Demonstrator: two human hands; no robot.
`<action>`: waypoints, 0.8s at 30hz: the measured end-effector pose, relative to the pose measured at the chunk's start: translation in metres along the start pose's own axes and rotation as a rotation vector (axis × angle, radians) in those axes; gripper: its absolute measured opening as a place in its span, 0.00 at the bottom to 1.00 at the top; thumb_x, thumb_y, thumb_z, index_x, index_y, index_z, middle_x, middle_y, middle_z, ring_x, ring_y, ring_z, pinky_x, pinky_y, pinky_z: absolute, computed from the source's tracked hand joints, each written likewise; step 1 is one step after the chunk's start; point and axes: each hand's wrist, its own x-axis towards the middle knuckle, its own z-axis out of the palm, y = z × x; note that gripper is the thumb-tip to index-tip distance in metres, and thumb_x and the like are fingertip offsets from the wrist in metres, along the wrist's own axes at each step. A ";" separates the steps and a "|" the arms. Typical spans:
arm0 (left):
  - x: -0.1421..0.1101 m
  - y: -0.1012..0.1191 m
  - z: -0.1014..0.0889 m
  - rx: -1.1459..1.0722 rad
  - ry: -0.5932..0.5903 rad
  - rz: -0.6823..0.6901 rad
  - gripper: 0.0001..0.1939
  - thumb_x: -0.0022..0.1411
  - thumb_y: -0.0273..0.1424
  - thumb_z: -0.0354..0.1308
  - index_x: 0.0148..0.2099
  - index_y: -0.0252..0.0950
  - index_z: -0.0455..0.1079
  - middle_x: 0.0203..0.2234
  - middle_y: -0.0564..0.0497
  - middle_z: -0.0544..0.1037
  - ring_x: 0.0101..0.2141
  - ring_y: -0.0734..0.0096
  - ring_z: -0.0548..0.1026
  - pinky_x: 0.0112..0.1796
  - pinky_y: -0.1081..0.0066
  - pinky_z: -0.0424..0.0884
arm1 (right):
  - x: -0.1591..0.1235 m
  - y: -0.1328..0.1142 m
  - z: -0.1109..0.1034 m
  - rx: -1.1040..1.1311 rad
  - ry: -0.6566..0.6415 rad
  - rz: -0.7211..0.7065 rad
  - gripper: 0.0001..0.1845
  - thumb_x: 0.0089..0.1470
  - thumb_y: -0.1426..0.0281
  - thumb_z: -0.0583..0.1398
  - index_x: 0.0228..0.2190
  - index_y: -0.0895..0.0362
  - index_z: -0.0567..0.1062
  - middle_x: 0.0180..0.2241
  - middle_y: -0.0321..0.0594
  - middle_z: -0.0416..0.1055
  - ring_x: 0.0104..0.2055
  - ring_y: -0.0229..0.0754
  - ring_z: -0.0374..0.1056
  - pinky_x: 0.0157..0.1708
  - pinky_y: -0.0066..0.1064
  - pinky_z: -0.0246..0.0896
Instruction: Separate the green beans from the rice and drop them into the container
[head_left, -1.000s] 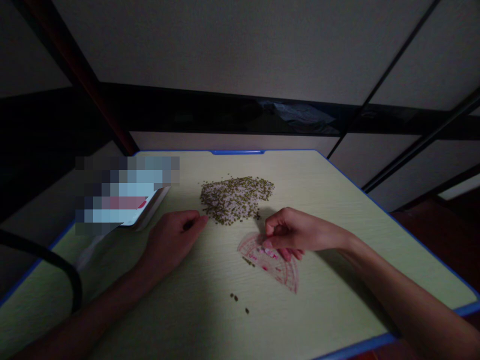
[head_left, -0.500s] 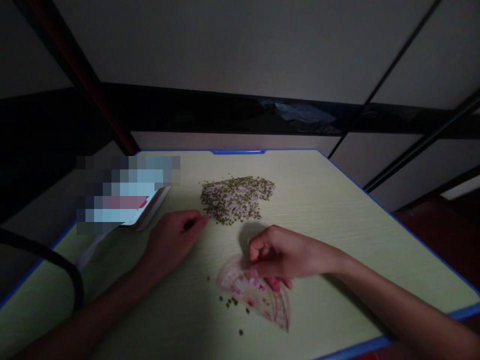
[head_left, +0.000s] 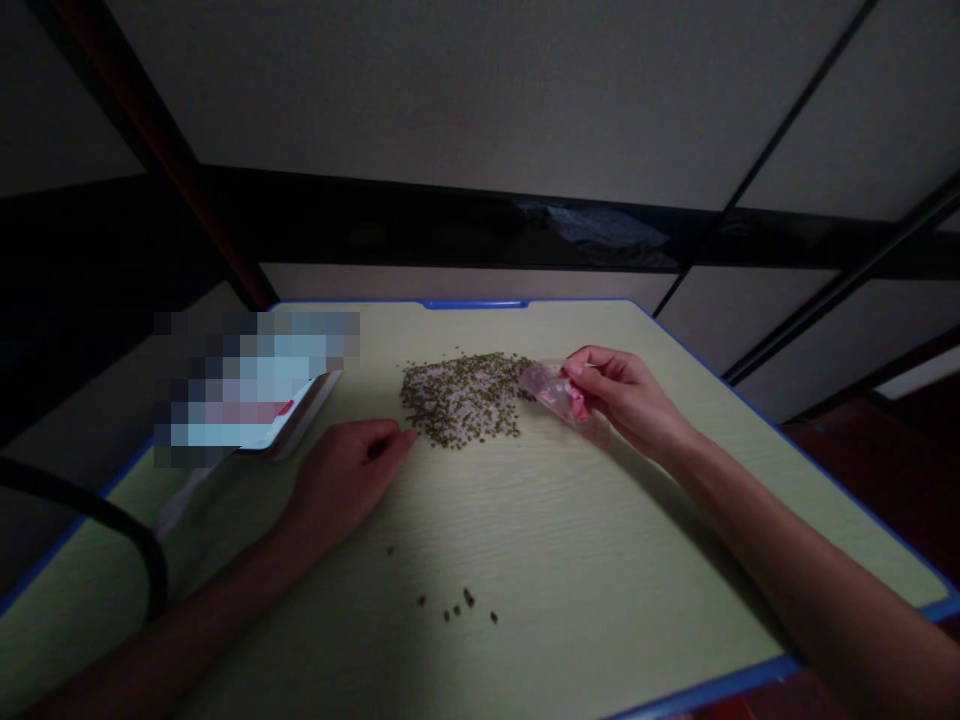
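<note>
My right hand (head_left: 611, 385) pinches a clear protractor (head_left: 555, 392) with pink print between thumb and fingers. The protractor's left end reaches the right edge of a heap of small green beans mixed with pale grains (head_left: 469, 400). Resting on the table at the heap's near left side is my left hand (head_left: 349, 470), curled into a loose fist; its thumb tip lies close to the heap's edge, and I see nothing in it. Several loose green beans (head_left: 457, 608) lie apart, nearer to me.
A phone with a lit, blurred screen (head_left: 262, 435) stands at the table's left side. A black curved cable or bar (head_left: 142, 540) crosses in front of it. The pale table (head_left: 637, 600) has a blue rim, with panelled cabinet doors (head_left: 450, 100) behind.
My right hand first drew the protractor toward me, leaving more beans at the near side, then carried it up and away to the heap's right edge. My left hand stayed put.
</note>
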 end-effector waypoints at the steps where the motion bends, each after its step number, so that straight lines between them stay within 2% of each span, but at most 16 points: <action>1: 0.000 0.000 0.000 0.000 0.004 -0.002 0.19 0.53 0.43 0.45 0.16 0.38 0.50 0.11 0.58 0.55 0.18 0.75 0.58 0.22 0.72 0.50 | 0.001 0.002 0.000 -0.007 0.011 0.023 0.18 0.41 0.57 0.64 0.22 0.60 0.68 0.13 0.30 0.63 0.14 0.28 0.56 0.15 0.21 0.50; 4: 0.000 -0.001 0.001 -0.013 0.017 0.003 0.19 0.52 0.42 0.45 0.15 0.38 0.51 0.11 0.58 0.55 0.17 0.75 0.59 0.22 0.72 0.50 | 0.000 0.006 0.001 -0.049 -0.053 0.111 0.19 0.40 0.57 0.64 0.23 0.61 0.69 0.12 0.29 0.61 0.12 0.27 0.54 0.12 0.20 0.45; 6: 0.000 -0.001 0.001 -0.037 0.025 0.012 0.19 0.52 0.42 0.46 0.15 0.38 0.52 0.11 0.58 0.56 0.17 0.75 0.59 0.21 0.72 0.50 | -0.002 0.006 0.003 -0.087 -0.165 0.142 0.17 0.42 0.60 0.64 0.26 0.62 0.70 0.14 0.29 0.62 0.14 0.26 0.55 0.13 0.20 0.45; 9: 0.001 0.000 0.000 -0.102 0.049 0.005 0.18 0.52 0.40 0.46 0.14 0.38 0.52 0.09 0.59 0.56 0.16 0.75 0.58 0.21 0.72 0.51 | -0.006 0.004 0.011 -0.128 -0.388 0.121 0.15 0.44 0.67 0.63 0.34 0.63 0.72 0.17 0.30 0.64 0.18 0.27 0.58 0.17 0.20 0.50; 11: 0.002 0.002 -0.002 -0.160 0.070 -0.011 0.18 0.51 0.38 0.46 0.13 0.39 0.52 0.09 0.59 0.56 0.15 0.76 0.58 0.21 0.73 0.53 | -0.009 0.003 0.021 -0.142 -0.485 0.056 0.14 0.47 0.70 0.61 0.37 0.63 0.72 0.20 0.31 0.65 0.21 0.28 0.59 0.19 0.20 0.51; 15: 0.003 0.004 -0.005 -0.242 0.102 -0.022 0.18 0.50 0.37 0.48 0.12 0.39 0.54 0.07 0.59 0.58 0.14 0.76 0.58 0.21 0.73 0.54 | -0.014 0.002 0.050 -0.221 -0.530 -0.074 0.12 0.51 0.73 0.57 0.39 0.62 0.72 0.24 0.34 0.65 0.23 0.29 0.58 0.21 0.22 0.53; 19: 0.003 0.004 -0.006 -0.271 0.123 -0.013 0.18 0.50 0.37 0.48 0.12 0.39 0.54 0.07 0.60 0.57 0.14 0.77 0.58 0.20 0.73 0.54 | -0.012 0.002 0.077 -0.431 -0.533 -0.193 0.15 0.50 0.77 0.55 0.41 0.62 0.73 0.23 0.34 0.64 0.23 0.31 0.56 0.23 0.23 0.53; 21: 0.003 0.004 -0.006 -0.279 0.129 -0.005 0.17 0.50 0.36 0.48 0.12 0.39 0.53 0.07 0.60 0.57 0.14 0.77 0.58 0.21 0.73 0.55 | -0.011 0.003 0.087 -0.517 -0.550 -0.253 0.16 0.50 0.77 0.55 0.42 0.62 0.74 0.22 0.34 0.64 0.24 0.31 0.56 0.25 0.24 0.54; 24: 0.002 0.004 -0.006 -0.293 0.129 0.011 0.17 0.50 0.36 0.48 0.13 0.39 0.53 0.08 0.59 0.57 0.15 0.77 0.58 0.21 0.74 0.55 | -0.012 0.004 0.097 -0.521 -0.586 -0.286 0.16 0.51 0.77 0.55 0.43 0.61 0.74 0.22 0.34 0.65 0.25 0.32 0.58 0.27 0.24 0.55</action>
